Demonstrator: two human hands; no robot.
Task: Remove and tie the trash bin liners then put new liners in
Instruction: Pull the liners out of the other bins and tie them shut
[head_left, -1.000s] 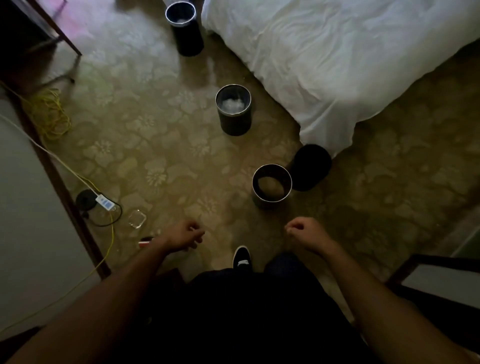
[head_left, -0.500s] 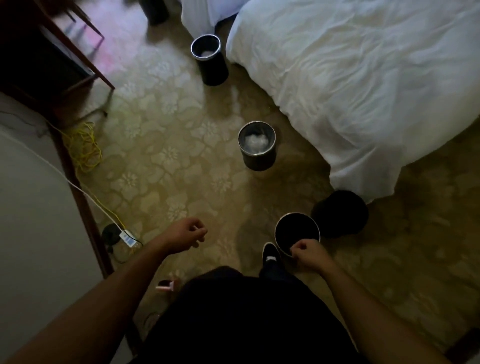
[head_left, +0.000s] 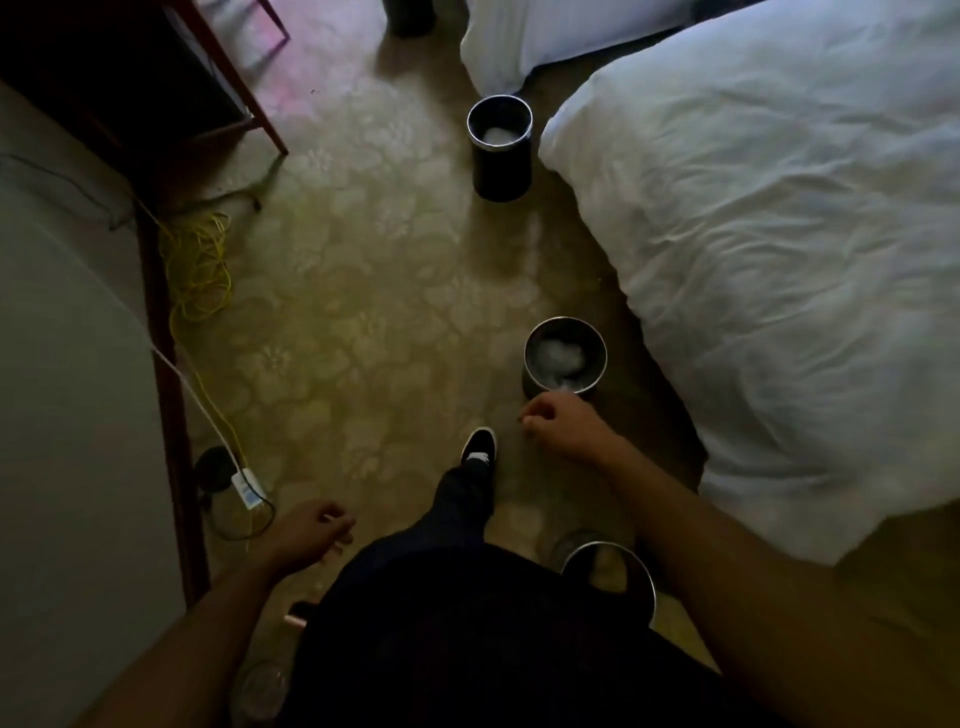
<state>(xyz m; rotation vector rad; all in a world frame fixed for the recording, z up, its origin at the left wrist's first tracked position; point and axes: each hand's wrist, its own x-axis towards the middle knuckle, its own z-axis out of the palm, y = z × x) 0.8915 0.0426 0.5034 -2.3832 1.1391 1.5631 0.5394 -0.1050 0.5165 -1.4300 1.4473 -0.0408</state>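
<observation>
Your right hand (head_left: 563, 423) hangs just beside the near rim of the middle bin (head_left: 566, 320), fingers curled in with nothing visible in them. Your left hand (head_left: 309, 535) is low by your hip, loosely curled and idle.

The white crumpled liner (head_left: 561, 358) sits down inside that bin, which stands on the carpet (head_left: 363, 312) close to the bed (head_left: 779, 260). A second bin (head_left: 501, 171) with the same white crumple stands farther along, and a third (head_left: 636, 569) is under your right forearm.

Expect thin plastic film: very light, soft, a little slippery, easy to tear if snagged. Pinch it at its top edge and gather inward. Whether it folds over the rim, you cannot tell from here. The bin is probably light, so steady it.

The plug block (head_left: 248, 492) by the wall carries a blue and white label, too small to read.
</observation>
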